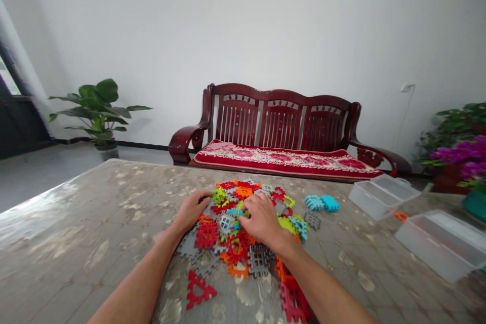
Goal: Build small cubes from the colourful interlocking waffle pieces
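Note:
A heap of interlocking plastic building pieces (207, 233) in red, orange, grey, green and blue lies on the table before me. At its left edge rests my left hand (193, 209), thumb and forefinger apart beside a lime-green piece (219, 196); nothing shows in its grip. My right hand (261, 216) reaches over the middle of the heap, fingers curled down at a small blue piece (236, 212). Its fingertips are partly hidden, and what they hold cannot be made out. A red triangular piece (198, 289) lies nearer to me, apart from the heap.
Two bright-blue pieces (329, 203) lie right of the heap. Two clear plastic boxes (436, 243) stand at the right, with an orange piece (401, 216) between them. Beyond the patterned tablecloth (125, 223) are a wooden bench (281, 116) and a potted plant (100, 111).

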Demonstrator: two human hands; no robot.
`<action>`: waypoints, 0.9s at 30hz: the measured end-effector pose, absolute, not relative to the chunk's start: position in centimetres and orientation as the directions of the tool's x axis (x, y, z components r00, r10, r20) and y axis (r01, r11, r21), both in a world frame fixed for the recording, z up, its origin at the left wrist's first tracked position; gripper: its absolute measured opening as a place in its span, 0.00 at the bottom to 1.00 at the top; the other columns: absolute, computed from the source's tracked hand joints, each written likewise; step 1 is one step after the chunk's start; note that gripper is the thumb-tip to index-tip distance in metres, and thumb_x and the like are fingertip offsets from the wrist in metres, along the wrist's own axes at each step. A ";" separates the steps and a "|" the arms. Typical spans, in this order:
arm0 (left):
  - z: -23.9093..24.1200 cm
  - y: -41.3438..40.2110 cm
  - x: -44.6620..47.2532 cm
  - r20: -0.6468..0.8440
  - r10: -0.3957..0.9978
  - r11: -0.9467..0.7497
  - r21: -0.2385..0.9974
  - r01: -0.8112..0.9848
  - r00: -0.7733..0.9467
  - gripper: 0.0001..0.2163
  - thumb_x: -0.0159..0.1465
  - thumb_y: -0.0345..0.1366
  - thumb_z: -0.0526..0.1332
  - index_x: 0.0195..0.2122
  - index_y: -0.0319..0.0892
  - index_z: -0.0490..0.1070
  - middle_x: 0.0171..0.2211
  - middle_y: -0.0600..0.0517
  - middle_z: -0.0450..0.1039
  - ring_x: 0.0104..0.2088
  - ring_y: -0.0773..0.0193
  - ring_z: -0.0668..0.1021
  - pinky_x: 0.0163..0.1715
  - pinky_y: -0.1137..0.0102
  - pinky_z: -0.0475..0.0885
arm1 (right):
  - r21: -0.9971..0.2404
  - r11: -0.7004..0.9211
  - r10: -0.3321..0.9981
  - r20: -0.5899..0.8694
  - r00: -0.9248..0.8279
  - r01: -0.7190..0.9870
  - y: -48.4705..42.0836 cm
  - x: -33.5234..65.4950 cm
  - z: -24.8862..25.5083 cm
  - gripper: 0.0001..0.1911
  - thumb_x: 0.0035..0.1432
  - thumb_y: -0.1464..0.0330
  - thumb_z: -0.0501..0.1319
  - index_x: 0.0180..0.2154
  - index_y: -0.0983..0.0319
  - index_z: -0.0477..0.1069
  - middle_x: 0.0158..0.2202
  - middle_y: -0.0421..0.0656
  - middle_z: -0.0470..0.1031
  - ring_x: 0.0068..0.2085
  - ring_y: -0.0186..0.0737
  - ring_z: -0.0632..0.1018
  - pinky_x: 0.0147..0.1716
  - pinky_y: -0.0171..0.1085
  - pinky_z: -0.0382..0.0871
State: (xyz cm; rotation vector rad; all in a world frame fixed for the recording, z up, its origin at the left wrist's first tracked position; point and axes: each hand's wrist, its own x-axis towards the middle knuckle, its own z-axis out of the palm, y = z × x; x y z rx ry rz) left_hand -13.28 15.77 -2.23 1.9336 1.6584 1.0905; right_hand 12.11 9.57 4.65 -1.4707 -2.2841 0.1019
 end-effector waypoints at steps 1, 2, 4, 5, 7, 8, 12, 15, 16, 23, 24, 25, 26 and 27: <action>-2.2 15.8 -13.3 0.312 0.950 -0.239 0.707 0.665 0.009 0.19 0.58 0.44 0.54 0.42 0.44 0.80 0.44 0.49 0.82 0.47 0.54 0.80 0.54 0.61 0.72 | -0.352 0.423 0.891 0.327 -0.314 0.835 9.6 12.2 4.7 0.07 0.56 0.65 0.63 0.34 0.57 0.79 0.38 0.44 0.80 0.46 0.45 0.73 0.49 0.41 0.63; -2.2 15.8 -13.3 0.310 0.951 -0.237 0.707 0.666 0.009 0.19 0.58 0.44 0.54 0.42 0.44 0.80 0.45 0.49 0.82 0.47 0.54 0.80 0.54 0.61 0.71 | -0.438 0.406 0.902 0.335 -0.273 0.802 9.7 12.4 4.6 0.08 0.57 0.64 0.62 0.33 0.57 0.80 0.37 0.43 0.81 0.44 0.44 0.75 0.48 0.41 0.64; -2.2 15.8 -13.3 0.306 0.952 -0.233 0.707 0.668 0.008 0.19 0.58 0.45 0.54 0.43 0.44 0.80 0.45 0.49 0.82 0.47 0.54 0.80 0.55 0.61 0.71 | -0.635 0.368 0.926 0.318 -0.204 0.680 10.0 13.2 4.6 0.10 0.58 0.63 0.60 0.34 0.58 0.80 0.35 0.42 0.81 0.39 0.42 0.77 0.43 0.39 0.67; -2.2 15.8 -13.3 0.305 0.952 -0.231 0.707 0.668 0.006 0.20 0.58 0.45 0.54 0.43 0.43 0.80 0.45 0.48 0.82 0.47 0.53 0.80 0.55 0.61 0.71 | -0.722 0.345 0.937 0.304 -0.173 0.600 10.2 13.9 4.6 0.11 0.57 0.62 0.59 0.34 0.59 0.79 0.34 0.42 0.81 0.36 0.41 0.77 0.40 0.38 0.68; -2.2 15.8 -13.3 0.303 0.953 -0.229 0.709 0.667 0.005 0.20 0.58 0.45 0.54 0.44 0.42 0.80 0.45 0.47 0.82 0.48 0.53 0.80 0.55 0.60 0.71 | -0.841 0.306 0.951 0.292 -0.102 0.445 10.5 16.0 4.6 0.14 0.55 0.60 0.59 0.36 0.60 0.79 0.32 0.42 0.81 0.34 0.40 0.77 0.36 0.37 0.69; -2.2 15.8 -13.4 0.304 0.953 -0.230 0.709 0.667 0.005 0.21 0.58 0.46 0.54 0.44 0.42 0.80 0.45 0.47 0.82 0.48 0.53 0.80 0.54 0.60 0.71 | -0.872 0.290 0.954 0.295 -0.051 0.394 10.7 17.4 4.6 0.16 0.54 0.59 0.59 0.37 0.61 0.79 0.32 0.42 0.81 0.33 0.40 0.77 0.35 0.36 0.70; -2.2 15.9 -13.6 0.312 0.950 -0.236 0.702 0.672 0.008 0.21 0.58 0.47 0.55 0.43 0.44 0.80 0.45 0.48 0.82 0.47 0.52 0.81 0.53 0.60 0.72 | -0.900 0.210 0.945 0.287 0.157 0.381 10.5 24.9 4.6 0.22 0.51 0.55 0.58 0.41 0.62 0.79 0.32 0.43 0.80 0.32 0.40 0.76 0.29 0.35 0.68; -2.3 16.1 -13.7 0.308 0.952 -0.226 0.699 0.678 0.000 0.21 0.57 0.48 0.55 0.43 0.44 0.80 0.44 0.49 0.82 0.47 0.52 0.81 0.53 0.61 0.72 | -0.889 0.073 0.942 0.210 0.262 0.451 9.9 30.8 3.9 0.26 0.48 0.54 0.57 0.41 0.63 0.80 0.30 0.43 0.80 0.29 0.40 0.75 0.26 0.35 0.66; -2.3 16.1 -13.7 0.304 0.953 -0.222 0.698 0.680 -0.002 0.21 0.57 0.48 0.55 0.43 0.44 0.80 0.44 0.49 0.82 0.47 0.52 0.80 0.53 0.61 0.72 | -0.880 0.040 0.935 0.200 0.293 0.473 9.7 32.5 3.5 0.26 0.47 0.54 0.57 0.41 0.63 0.81 0.29 0.43 0.80 0.29 0.41 0.76 0.26 0.35 0.66; -2.2 16.3 -13.9 0.287 0.958 -0.214 0.668 0.712 0.019 0.23 0.57 0.49 0.54 0.45 0.44 0.80 0.45 0.49 0.82 0.47 0.53 0.81 0.53 0.62 0.72 | -0.794 -0.049 0.868 0.267 0.420 0.606 9.6 40.7 -0.8 0.20 0.48 0.56 0.57 0.34 0.61 0.82 0.35 0.46 0.84 0.38 0.48 0.81 0.37 0.41 0.73; -2.2 16.3 -13.9 0.288 0.957 -0.214 0.669 0.712 0.018 0.23 0.57 0.50 0.54 0.44 0.44 0.80 0.45 0.49 0.82 0.47 0.53 0.81 0.53 0.62 0.73 | -0.774 -0.073 0.847 0.285 0.449 0.629 9.7 41.4 -1.4 0.19 0.49 0.57 0.58 0.34 0.60 0.81 0.36 0.47 0.84 0.39 0.49 0.81 0.40 0.42 0.73; -2.2 16.3 -13.9 0.290 0.957 -0.213 0.672 0.709 0.014 0.23 0.56 0.50 0.55 0.44 0.44 0.80 0.45 0.49 0.82 0.47 0.52 0.81 0.53 0.62 0.73 | -0.753 -0.106 0.827 0.296 0.479 0.649 9.8 42.0 -2.0 0.18 0.49 0.58 0.58 0.36 0.60 0.81 0.38 0.47 0.84 0.41 0.49 0.81 0.43 0.43 0.73; -2.2 16.3 -14.0 0.289 0.957 -0.212 0.677 0.705 0.010 0.23 0.56 0.51 0.55 0.44 0.45 0.80 0.44 0.49 0.83 0.47 0.52 0.81 0.52 0.63 0.73 | -0.732 -0.142 0.811 0.299 0.502 0.666 9.8 42.6 -2.5 0.18 0.48 0.60 0.59 0.37 0.60 0.81 0.39 0.48 0.84 0.42 0.49 0.81 0.44 0.44 0.73; -2.1 16.3 -14.0 0.288 0.958 -0.210 0.680 0.702 0.007 0.23 0.56 0.51 0.55 0.44 0.45 0.80 0.44 0.49 0.83 0.46 0.52 0.81 0.52 0.63 0.73 | -0.714 -0.174 0.805 0.295 0.515 0.679 9.9 43.0 -2.9 0.18 0.47 0.61 0.60 0.39 0.60 0.81 0.40 0.48 0.83 0.43 0.49 0.81 0.45 0.44 0.73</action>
